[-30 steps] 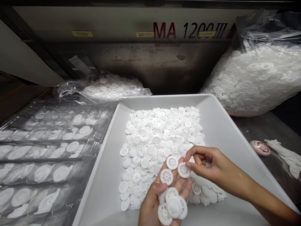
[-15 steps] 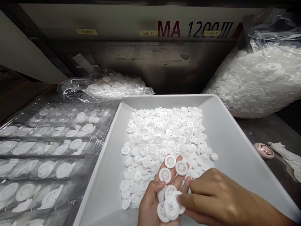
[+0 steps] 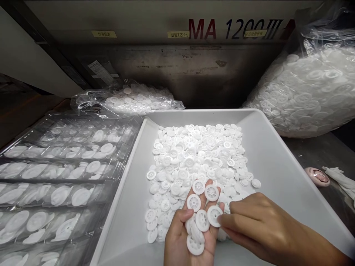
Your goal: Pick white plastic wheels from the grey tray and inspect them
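My left hand (image 3: 177,231) is palm up over the tray, cupping several small spoked white plastic wheels (image 3: 193,203). Some lie on its fingers and others overlap on the palm, with the thumb bent over the near side. From the right, my right hand (image 3: 257,225) reaches in and pinches one white plastic wheel (image 3: 214,215) between thumb and index finger, at the edge of the left fingers. Below both hands, a heap of similar wheels (image 3: 191,151) covers the bottom of the grey-white tray (image 3: 123,207). Fine teeth on the rims cannot be made out.
Stacked clear blister trays (image 3: 111,184) holding white discs stand at the left. A clear bag of white parts (image 3: 138,101) lies behind the tray; a bigger full bag (image 3: 302,92) stands at the right. A pink round object (image 3: 317,176) and white cloth (image 3: 340,181) lie right.
My right hand has moved a wheel from the pile on my left palm up to the edge of the left fingers. The view has shifted slightly.
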Action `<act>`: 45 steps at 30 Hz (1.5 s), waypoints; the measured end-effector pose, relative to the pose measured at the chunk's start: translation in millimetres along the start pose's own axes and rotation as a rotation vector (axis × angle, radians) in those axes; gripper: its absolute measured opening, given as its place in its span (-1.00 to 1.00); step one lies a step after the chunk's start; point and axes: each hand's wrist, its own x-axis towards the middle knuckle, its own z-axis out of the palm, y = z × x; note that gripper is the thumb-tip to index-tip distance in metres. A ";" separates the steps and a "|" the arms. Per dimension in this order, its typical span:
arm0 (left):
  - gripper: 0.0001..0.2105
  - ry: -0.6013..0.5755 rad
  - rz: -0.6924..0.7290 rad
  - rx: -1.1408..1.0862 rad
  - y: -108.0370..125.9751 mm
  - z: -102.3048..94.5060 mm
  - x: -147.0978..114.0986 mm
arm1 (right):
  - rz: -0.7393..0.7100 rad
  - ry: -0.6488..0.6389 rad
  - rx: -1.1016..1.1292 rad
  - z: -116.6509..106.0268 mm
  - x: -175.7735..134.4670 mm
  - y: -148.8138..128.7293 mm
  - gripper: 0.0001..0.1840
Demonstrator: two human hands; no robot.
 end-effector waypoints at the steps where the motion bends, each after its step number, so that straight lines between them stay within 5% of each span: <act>1: -0.73 0.005 0.001 0.004 -0.1 -0.8 0.4 | -0.006 -0.011 -0.017 -0.2 -0.3 0.4 -0.82; 5: -0.69 -0.052 -0.024 -0.089 0.4 0.3 -0.4 | 0.118 -0.070 0.161 -6.1 0.9 1.3 -0.85; 11: -0.62 -0.229 -0.102 -0.109 1.3 5.9 -4.3 | 0.764 0.019 0.587 -11.1 10.3 8.7 -0.83; 14: -0.61 -0.327 -0.141 -0.063 1.1 4.9 -3.7 | 0.934 -0.039 0.747 -9.5 15.6 11.4 -0.84; 21: -0.57 -0.443 -0.179 -0.091 2.3 0.2 -3.1 | 0.920 -0.064 0.951 -7.8 14.7 12.7 -0.85; 32: -0.57 -0.412 -0.248 -0.146 7.2 -9.1 1.6 | 0.687 0.198 1.652 -10.6 4.8 26.6 -0.87; 38: -0.59 -0.404 -0.213 -0.116 7.7 -3.0 -2.2 | 0.642 0.122 1.440 -15.5 1.5 21.8 -0.82; 40: -0.59 -0.409 -0.170 -0.090 7.5 -0.6 -4.6 | 0.539 0.037 1.107 -16.8 1.7 14.8 -0.95; 43: -0.59 -0.384 -0.148 -0.075 7.4 1.3 -8.0 | 0.280 -0.095 0.511 -17.5 2.3 3.9 -0.71; 45: -0.59 -0.357 -0.145 -0.077 7.6 2.0 -9.6 | 0.227 -0.131 0.357 -17.5 2.0 -0.3 -0.66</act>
